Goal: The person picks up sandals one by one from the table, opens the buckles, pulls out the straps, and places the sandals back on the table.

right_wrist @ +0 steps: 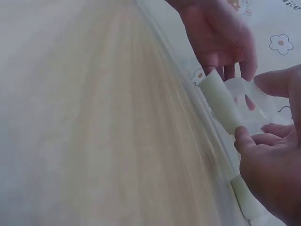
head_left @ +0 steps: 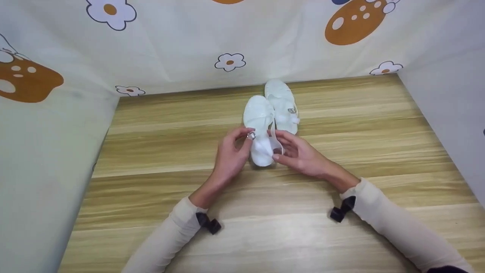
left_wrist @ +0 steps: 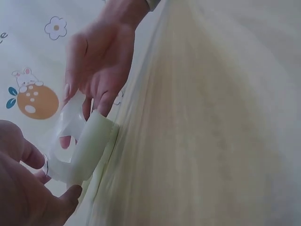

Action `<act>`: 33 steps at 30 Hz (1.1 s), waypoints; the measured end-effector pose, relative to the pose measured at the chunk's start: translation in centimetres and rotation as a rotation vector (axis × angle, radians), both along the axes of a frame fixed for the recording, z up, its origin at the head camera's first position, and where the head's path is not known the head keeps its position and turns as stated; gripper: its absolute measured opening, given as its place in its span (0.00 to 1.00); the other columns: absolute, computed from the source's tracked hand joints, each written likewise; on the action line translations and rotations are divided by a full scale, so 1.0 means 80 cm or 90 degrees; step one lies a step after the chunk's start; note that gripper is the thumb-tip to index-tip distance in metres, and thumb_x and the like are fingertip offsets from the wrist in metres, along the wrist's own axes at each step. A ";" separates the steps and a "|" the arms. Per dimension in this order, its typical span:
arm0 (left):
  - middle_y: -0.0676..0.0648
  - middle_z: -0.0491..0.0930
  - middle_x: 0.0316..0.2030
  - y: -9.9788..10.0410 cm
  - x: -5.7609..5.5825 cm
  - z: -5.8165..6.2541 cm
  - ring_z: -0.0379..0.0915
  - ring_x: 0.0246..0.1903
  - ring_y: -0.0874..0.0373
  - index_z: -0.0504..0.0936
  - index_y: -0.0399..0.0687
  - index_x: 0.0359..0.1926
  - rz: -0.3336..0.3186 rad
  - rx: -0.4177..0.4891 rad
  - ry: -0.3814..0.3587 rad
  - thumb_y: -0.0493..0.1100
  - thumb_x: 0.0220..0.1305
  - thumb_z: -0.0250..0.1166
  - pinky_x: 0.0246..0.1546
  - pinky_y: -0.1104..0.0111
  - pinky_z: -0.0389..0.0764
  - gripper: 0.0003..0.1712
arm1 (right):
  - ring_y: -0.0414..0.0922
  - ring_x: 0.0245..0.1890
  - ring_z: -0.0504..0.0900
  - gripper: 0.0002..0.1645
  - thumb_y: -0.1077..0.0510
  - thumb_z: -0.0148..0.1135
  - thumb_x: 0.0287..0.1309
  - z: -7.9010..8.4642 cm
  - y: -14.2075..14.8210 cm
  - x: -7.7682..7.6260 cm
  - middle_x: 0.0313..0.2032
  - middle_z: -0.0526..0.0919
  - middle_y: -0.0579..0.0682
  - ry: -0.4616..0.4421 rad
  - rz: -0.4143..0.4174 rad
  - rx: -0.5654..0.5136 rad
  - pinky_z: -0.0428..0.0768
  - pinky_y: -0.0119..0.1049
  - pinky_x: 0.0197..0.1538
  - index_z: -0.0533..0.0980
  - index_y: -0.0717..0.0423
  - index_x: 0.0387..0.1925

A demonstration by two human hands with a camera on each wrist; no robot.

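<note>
Head view: both forearms slant inward over the table (head_left: 273,239); the left hand (head_left: 232,154) pinches the buckle (head_left: 251,135), the right hand (head_left: 303,156) grips the strap (head_left: 276,143) between thumb and curled fingers; between them the sandal (head_left: 261,132) runs lengthwise, heel near, toe toward the wall (head_left: 182,49); beyond, rightward, lies its mate (head_left: 279,99).

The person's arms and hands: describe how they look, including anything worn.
The left hand and right hand are bare, without gloves. The left sleeve and right sleeve are long, plain and pale beige. A small, angular black device sits at each wrist.
</note>
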State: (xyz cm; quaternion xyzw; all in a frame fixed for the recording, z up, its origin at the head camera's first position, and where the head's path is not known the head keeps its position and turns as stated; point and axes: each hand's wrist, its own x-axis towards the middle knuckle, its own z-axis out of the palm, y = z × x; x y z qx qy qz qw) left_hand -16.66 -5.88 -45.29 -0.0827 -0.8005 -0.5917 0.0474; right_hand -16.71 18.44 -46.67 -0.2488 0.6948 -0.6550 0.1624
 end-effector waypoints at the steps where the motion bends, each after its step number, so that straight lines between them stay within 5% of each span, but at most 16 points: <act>1: 0.43 0.87 0.55 0.000 0.003 -0.001 0.82 0.63 0.51 0.89 0.44 0.55 0.000 -0.007 0.002 0.36 0.73 0.67 0.72 0.59 0.79 0.13 | 0.60 0.82 0.66 0.45 0.69 0.67 0.69 0.000 0.002 0.002 0.81 0.64 0.63 0.004 0.008 0.004 0.74 0.37 0.77 0.58 0.66 0.81; 10: 0.39 0.79 0.53 -0.004 0.021 -0.004 0.75 0.60 0.48 0.88 0.41 0.49 -0.009 -0.039 -0.013 0.35 0.70 0.67 0.61 0.56 0.86 0.10 | 0.59 0.83 0.62 0.47 0.70 0.67 0.69 -0.002 0.011 0.012 0.84 0.61 0.60 0.000 0.087 0.015 0.76 0.41 0.76 0.57 0.64 0.83; 15: 0.40 0.80 0.51 -0.007 0.025 0.001 0.74 0.56 0.47 0.87 0.43 0.48 -0.020 -0.117 -0.027 0.38 0.69 0.67 0.62 0.54 0.78 0.09 | 0.58 0.83 0.62 0.44 0.69 0.67 0.70 -0.003 0.016 0.016 0.83 0.63 0.60 -0.010 0.119 0.028 0.77 0.42 0.76 0.59 0.63 0.82; 26: 0.42 0.78 0.49 -0.008 0.018 0.010 0.71 0.54 0.49 0.86 0.46 0.48 -0.070 -0.203 -0.066 0.43 0.74 0.62 0.57 0.55 0.75 0.10 | 0.57 0.81 0.68 0.44 0.61 0.73 0.69 0.004 0.029 0.017 0.80 0.69 0.58 -0.033 0.087 0.094 0.74 0.40 0.78 0.63 0.62 0.80; 30: 0.45 0.78 0.44 -0.014 0.006 0.010 0.72 0.47 0.52 0.87 0.46 0.47 -0.116 -0.174 -0.078 0.44 0.77 0.62 0.50 0.61 0.75 0.09 | 0.59 0.78 0.71 0.50 0.61 0.76 0.66 0.006 0.026 0.011 0.78 0.71 0.59 -0.017 0.065 0.107 0.78 0.48 0.75 0.60 0.60 0.82; 33: 0.48 0.80 0.37 -0.022 -0.013 0.009 0.75 0.39 0.56 0.87 0.43 0.47 -0.182 -0.074 -0.158 0.46 0.81 0.61 0.43 0.66 0.78 0.13 | 0.59 0.78 0.71 0.54 0.57 0.78 0.65 0.012 0.020 0.008 0.80 0.68 0.57 0.025 0.019 0.129 0.78 0.54 0.74 0.57 0.56 0.84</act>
